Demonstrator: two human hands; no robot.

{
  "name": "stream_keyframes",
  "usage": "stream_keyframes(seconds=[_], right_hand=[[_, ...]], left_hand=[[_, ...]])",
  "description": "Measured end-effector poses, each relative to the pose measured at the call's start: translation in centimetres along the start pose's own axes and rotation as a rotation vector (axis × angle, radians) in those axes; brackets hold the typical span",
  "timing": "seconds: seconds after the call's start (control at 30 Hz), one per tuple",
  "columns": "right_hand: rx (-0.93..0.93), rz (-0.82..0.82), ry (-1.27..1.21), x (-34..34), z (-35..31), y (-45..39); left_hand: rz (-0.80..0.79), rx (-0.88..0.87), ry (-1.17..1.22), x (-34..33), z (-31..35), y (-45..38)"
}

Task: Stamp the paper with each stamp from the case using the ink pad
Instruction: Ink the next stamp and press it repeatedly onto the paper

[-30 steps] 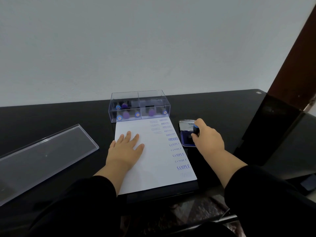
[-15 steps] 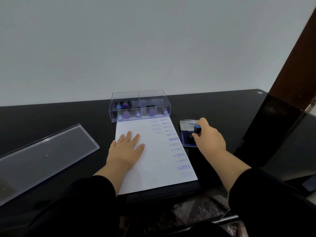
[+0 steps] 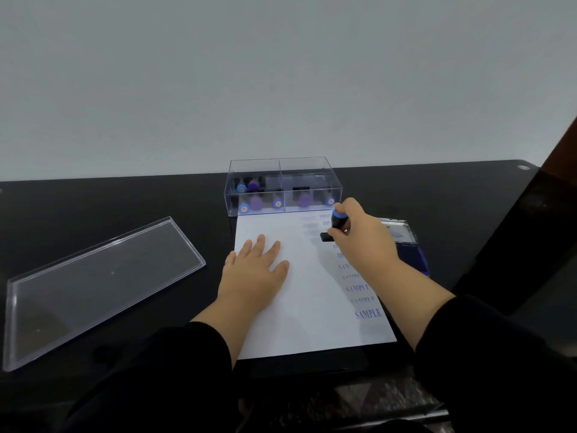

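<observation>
A white paper (image 3: 309, 307) lies on the black table, with blue "SAMPLE" and "AMENDED" prints down its right side. My left hand (image 3: 254, 270) lies flat on the sheet's left half, fingers spread. My right hand (image 3: 362, 239) grips a black stamp with a blue cap (image 3: 337, 225) over the upper right of the paper; its black base is at or just above the sheet. The open ink pad (image 3: 412, 248) sits to the right of the paper, partly hidden by my right hand. A clear case (image 3: 282, 189) behind the paper holds several blue and purple stamps.
The case's clear lid (image 3: 93, 285) lies on the table to the left. A dark panel (image 3: 530, 239) leans at the right edge. The black table (image 3: 109, 201) ends at a pale wall behind the case.
My right hand has lifted the stamp off the ink pad and carried it left onto the upper right of the paper. My left hand has stayed flat on the sheet.
</observation>
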State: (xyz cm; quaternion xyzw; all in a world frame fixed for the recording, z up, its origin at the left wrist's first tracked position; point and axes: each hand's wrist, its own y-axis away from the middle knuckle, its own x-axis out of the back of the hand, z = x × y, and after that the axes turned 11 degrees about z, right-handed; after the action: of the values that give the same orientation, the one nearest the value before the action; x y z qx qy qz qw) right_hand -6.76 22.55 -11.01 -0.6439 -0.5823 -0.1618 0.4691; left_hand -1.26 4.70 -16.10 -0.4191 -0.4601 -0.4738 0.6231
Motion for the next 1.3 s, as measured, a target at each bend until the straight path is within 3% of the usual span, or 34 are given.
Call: stream_keyframes(seconds=[1.3], right_hand=[[0.091, -0.020, 0.152, -3.9, -0.3, 0.0]], left_hand=[[-0.007, 0.007, 0.005, -0.1, -0.1, -0.2]])
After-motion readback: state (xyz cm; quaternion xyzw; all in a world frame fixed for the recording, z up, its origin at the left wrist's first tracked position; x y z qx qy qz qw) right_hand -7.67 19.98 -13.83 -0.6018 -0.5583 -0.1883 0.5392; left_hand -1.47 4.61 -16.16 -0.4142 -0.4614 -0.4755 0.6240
